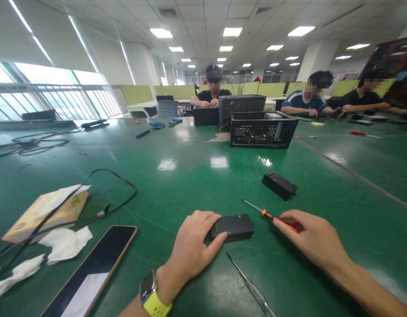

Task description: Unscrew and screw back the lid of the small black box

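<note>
My left hand [198, 240], with a watch on a yellow-green band at its wrist, is closed around the left end of a black rectangular box [235, 227] lying on the green table. The box's exact kind does not show. In my right hand [311, 233] is an orange and black screwdriver [268, 215], gripped by its handle, its thin shaft pointing up and left toward the far side. A second screwdriver [248, 281] with a clear handle lies in front of the box, between my hands. Beyond the orange screwdriver rests another similar black box [279, 185].
At left lie a phone [101, 259], crumpled tissues [66, 242], a tissue pack [51, 211] and a looping black cable [124, 204]. Open black metal cases [263, 130] stand farther back. Several people sit around the far side. Another red-handled screwdriver [358, 133] lies far right.
</note>
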A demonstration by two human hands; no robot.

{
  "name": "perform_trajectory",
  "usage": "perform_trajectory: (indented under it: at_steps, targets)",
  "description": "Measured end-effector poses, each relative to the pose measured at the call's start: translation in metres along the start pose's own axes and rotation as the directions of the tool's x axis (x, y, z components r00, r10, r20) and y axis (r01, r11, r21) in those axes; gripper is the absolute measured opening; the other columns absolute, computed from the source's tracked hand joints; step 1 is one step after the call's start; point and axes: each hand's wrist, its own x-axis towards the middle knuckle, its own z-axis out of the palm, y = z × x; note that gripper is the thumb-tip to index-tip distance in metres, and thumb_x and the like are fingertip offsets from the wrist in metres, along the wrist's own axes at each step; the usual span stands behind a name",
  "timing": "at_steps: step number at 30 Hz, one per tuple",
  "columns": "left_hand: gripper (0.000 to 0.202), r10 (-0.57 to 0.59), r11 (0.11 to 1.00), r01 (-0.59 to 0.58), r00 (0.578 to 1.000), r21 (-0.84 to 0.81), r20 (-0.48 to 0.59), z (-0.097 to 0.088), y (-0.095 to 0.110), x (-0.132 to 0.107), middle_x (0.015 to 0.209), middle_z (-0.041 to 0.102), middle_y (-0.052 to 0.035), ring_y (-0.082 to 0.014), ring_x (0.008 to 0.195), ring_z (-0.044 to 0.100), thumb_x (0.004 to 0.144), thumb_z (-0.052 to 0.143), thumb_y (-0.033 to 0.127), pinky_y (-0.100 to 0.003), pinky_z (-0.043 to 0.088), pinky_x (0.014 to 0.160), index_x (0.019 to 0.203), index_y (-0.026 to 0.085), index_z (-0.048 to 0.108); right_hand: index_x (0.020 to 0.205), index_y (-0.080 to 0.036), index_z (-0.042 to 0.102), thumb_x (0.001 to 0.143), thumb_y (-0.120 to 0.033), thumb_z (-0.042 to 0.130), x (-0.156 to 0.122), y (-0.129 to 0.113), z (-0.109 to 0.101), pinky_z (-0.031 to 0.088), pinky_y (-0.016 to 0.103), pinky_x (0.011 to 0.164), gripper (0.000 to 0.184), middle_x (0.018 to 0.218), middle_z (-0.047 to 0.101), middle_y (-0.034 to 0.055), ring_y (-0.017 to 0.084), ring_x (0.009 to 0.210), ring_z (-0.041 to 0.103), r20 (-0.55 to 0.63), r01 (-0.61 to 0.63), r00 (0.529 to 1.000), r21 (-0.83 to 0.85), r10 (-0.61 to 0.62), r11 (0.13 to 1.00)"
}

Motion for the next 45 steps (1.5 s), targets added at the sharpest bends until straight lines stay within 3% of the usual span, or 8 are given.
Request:
perform_trajectory:
  at_steps: [8, 11, 14, 21, 28, 37, 41, 45]
  targets:
    - [0.028, 0.01, 0.999, -0.011, 1.0, 0.038, 0.01, -0.002, 0.0, 0.001, 0.11, 0.068, -0.0099, -0.0274, 0.095, 0.06, 0.093, 0.056, 0.036, -0.043, 0.049, 0.08, 0.113, 0.018, 0.062, 0.071, -0.021, 0.06, 0.087, -0.052, 0.056, -0.017, -0.046, -0.001, 0.039, 0.028, 0.058, 0.034, 0.07, 0.066, 0.0025, 0.019, 0.065, 0.061, 0.088, 0.066, 0.994, -0.071, -0.06, 0.995]
    - [0.028, 0.004, 0.999, -0.005, 1.0, 0.044, 0.024, -0.002, 0.001, 0.002, 0.11, 0.068, -0.0096, -0.0276, 0.095, 0.06, 0.093, 0.056, 0.036, -0.044, 0.048, 0.08, 0.113, 0.018, 0.062, 0.06, -0.021, 0.059, 0.075, -0.042, 0.068, -0.033, -0.068, -0.003, 0.03, 0.026, 0.052, 0.028, 0.06, 0.066, 0.0001, 0.017, 0.054, 0.059, 0.448, 0.124, 0.886, 0.023, -0.122, 0.992]
    - [0.029, -0.008, 0.999, 0.007, 1.0, 0.04, 0.03, -0.001, 0.001, 0.002, 0.111, 0.068, -0.0094, -0.0276, 0.096, 0.06, 0.093, 0.057, 0.036, -0.044, 0.048, 0.081, 0.114, 0.018, 0.062, 0.054, -0.02, 0.054, 0.069, -0.021, 0.064, -0.043, -0.075, -0.001, 0.026, 0.024, 0.05, 0.018, 0.052, 0.062, -0.0034, 0.013, 0.049, 0.055, 0.61, 0.138, 0.769, 0.133, -0.191, 0.981]
    - [0.028, 0.004, 0.999, -0.006, 0.999, 0.033, 0.042, -0.002, 0.002, 0.002, 0.11, 0.067, -0.0096, -0.0273, 0.095, 0.059, 0.093, 0.056, 0.036, -0.044, 0.048, 0.081, 0.114, 0.017, 0.062, 0.053, -0.02, 0.044, 0.075, -0.022, 0.056, -0.033, -0.067, -0.011, 0.04, 0.022, 0.057, 0.025, 0.054, 0.055, -0.0023, 0.015, 0.062, 0.057, 0.513, -0.009, 0.844, 0.31, -0.159, 0.951]
    - [0.028, 0.002, 0.999, -0.003, 1.0, 0.037, 0.031, -0.002, 0.001, 0.002, 0.11, 0.067, -0.0094, -0.0277, 0.095, 0.059, 0.093, 0.056, 0.036, -0.044, 0.048, 0.081, 0.114, 0.018, 0.061, 0.052, -0.02, 0.044, 0.078, -0.027, 0.05, -0.033, -0.068, -0.006, 0.031, 0.022, 0.049, 0.027, 0.053, 0.051, -0.0023, 0.014, 0.056, 0.051, 0.562, -0.128, 0.825, 0.287, -0.058, 0.949]
    - [0.03, 0.0, 0.999, -0.001, 1.0, 0.037, 0.023, 0.001, 0.001, 0.001, 0.109, 0.067, -0.0102, -0.0283, 0.096, 0.06, 0.093, 0.057, 0.037, -0.045, 0.048, 0.081, 0.115, 0.016, 0.062, 0.061, -0.022, 0.057, 0.082, -0.039, 0.053, -0.045, -0.067, 0.004, 0.029, 0.027, 0.055, 0.027, 0.058, 0.063, 0.0004, 0.016, 0.054, 0.056, 0.444, -0.045, 0.896, 0.028, 0.028, 0.999]
    - [0.03, -0.001, 0.999, 0.0, 1.0, 0.036, 0.018, 0.001, 0.0, 0.001, 0.109, 0.067, -0.0098, -0.0281, 0.095, 0.06, 0.093, 0.056, 0.037, -0.045, 0.049, 0.081, 0.115, 0.017, 0.062, 0.061, -0.022, 0.054, 0.084, -0.042, 0.052, -0.045, -0.069, -0.003, 0.029, 0.027, 0.054, 0.031, 0.057, 0.06, 0.0004, 0.015, 0.054, 0.053, 0.495, -0.123, 0.865, 0.061, 0.077, 0.991]
    - [0.03, 0.003, 0.999, -0.004, 1.0, 0.034, 0.026, 0.001, 0.0, 0.0, 0.109, 0.067, -0.0093, -0.0277, 0.094, 0.06, 0.093, 0.056, 0.037, -0.044, 0.049, 0.08, 0.114, 0.017, 0.062, 0.057, -0.021, 0.042, 0.087, -0.047, 0.047, -0.039, -0.066, -0.012, 0.027, 0.024, 0.05, 0.04, 0.052, 0.042, -0.0039, 0.012, 0.051, 0.041, 0.637, -0.315, 0.766, 0.257, 0.085, 0.914]
